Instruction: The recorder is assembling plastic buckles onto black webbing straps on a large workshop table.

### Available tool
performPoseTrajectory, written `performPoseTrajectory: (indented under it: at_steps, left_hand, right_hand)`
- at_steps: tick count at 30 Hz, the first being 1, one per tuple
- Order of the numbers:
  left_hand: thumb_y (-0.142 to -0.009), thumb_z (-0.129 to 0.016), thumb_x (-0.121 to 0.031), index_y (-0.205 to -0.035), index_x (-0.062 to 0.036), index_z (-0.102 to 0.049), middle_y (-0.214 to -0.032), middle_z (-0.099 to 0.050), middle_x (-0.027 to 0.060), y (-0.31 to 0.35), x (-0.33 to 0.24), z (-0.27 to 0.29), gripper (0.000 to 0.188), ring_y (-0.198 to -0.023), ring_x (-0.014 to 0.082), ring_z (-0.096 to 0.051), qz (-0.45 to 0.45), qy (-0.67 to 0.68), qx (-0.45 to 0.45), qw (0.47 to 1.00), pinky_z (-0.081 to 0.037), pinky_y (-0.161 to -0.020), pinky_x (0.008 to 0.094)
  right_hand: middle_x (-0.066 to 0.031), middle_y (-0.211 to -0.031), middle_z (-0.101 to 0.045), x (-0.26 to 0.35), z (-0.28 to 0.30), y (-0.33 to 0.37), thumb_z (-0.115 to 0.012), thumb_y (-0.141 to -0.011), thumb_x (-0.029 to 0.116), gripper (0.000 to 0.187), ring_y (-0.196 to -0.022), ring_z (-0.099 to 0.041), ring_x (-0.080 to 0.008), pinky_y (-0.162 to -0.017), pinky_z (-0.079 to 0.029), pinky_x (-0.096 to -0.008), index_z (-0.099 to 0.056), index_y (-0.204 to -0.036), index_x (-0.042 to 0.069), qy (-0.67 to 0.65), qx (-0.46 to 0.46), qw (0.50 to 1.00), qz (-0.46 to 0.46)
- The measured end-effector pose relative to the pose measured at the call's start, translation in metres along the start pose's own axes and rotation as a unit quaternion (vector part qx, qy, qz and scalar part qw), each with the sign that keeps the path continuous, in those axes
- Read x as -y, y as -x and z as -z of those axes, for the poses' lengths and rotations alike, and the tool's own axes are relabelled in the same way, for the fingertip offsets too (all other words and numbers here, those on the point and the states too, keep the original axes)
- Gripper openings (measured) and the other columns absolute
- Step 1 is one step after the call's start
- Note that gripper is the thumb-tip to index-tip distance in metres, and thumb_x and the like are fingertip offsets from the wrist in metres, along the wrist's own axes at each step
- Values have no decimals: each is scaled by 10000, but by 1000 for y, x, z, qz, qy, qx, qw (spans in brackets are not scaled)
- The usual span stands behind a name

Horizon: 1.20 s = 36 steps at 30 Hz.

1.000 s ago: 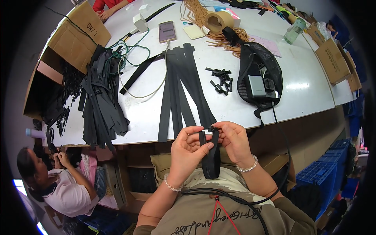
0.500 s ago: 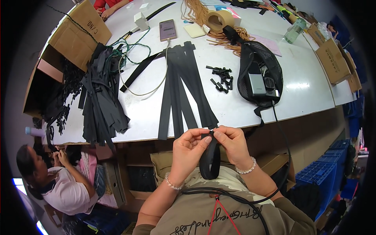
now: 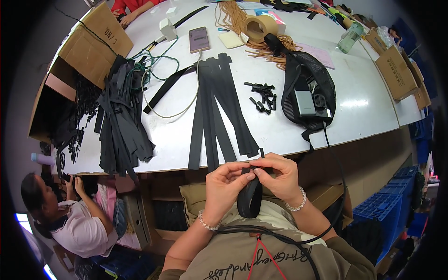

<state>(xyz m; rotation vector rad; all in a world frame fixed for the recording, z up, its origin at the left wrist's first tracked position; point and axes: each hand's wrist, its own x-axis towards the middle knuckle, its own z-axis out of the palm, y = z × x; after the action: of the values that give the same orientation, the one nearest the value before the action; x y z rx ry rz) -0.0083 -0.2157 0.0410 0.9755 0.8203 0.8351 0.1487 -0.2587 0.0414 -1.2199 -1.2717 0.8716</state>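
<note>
A black flat strap (image 3: 249, 200) is bent into a hanging loop in front of me, just off the table's near edge. My left hand (image 3: 228, 183) pinches the top of the loop from one side. From the other side, my right hand (image 3: 276, 175) is closed on the same spot, and a short thin black piece (image 3: 262, 152) sticks up past its fingers. Fingertips hide where the strap ends meet. Beyond my hands, several black straps (image 3: 212, 112) lie fanned across the table, with a small pile of black plastic pieces (image 3: 263, 97) to their right.
A larger heap of black straps (image 3: 122, 121) hangs over the table edge beside a cardboard box (image 3: 93, 42). A black mesh pouch (image 3: 308, 60) holds a power bank, its cable running toward me. A phone (image 3: 199, 39) and tape roll (image 3: 261, 29) lie farther back. Another person (image 3: 77, 224) works at left.
Both my hands have dropped slightly toward me with the strap loop. My right fingers have shifted over the joint, and the thin black piece now sticks up above them.
</note>
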Motion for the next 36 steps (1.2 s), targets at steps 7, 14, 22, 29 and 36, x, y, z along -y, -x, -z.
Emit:
performPoseTrajectory:
  at_steps: [7,14,22,29,36]
  left_hand:
    - [-800,-664,19,-973,49,-651,-960,-663,80,3,-8,-1,175,-841,84,-612,25,23,13,999,-506,-751,208]
    - [-801,-658,37,-950,47,-652,-906,-668,74,1,-11,-6,149,-802,83,-619,-44,-52,-29,997,-509,-717,196]
    - [-796,-669,29,-935,47,-651,-899,-667,76,2,-11,-4,141,-784,74,-613,-75,-69,-43,994,-507,-701,189]
    - [-795,-672,25,-932,46,-653,-900,-670,82,4,-10,-5,140,-780,76,-614,-82,-83,-50,992,-507,-698,191]
    - [-791,-677,26,-912,38,-663,-875,-673,74,3,-6,-4,123,-757,78,-618,-80,-90,-48,992,-511,-674,195]
  right_hand:
    - [-95,-888,-639,-5,-6,-5,-568,-842,-49,186,-806,-620,-146,-770,-518,-271,-586,-1027,-45,-276,-77,950,-122]
    - [-88,-1007,-618,-9,-10,-7,-580,-880,56,197,-895,-577,-148,-830,-468,-269,-606,-1066,-2,-485,-37,842,-235]
    - [-91,-982,-635,-9,-18,0,-575,-868,3,197,-918,-588,-141,-852,-472,-262,-611,-1060,-20,-463,-43,855,-230]
    - [-85,-963,-643,-9,-19,3,-598,-847,-16,194,-880,-597,-115,-820,-479,-234,-622,-1039,-33,-332,-68,925,-174]
    - [-81,-940,-638,-5,-15,2,-611,-834,-29,171,-852,-595,-113,-773,-491,-234,-627,-1003,-49,-285,-61,948,-130]
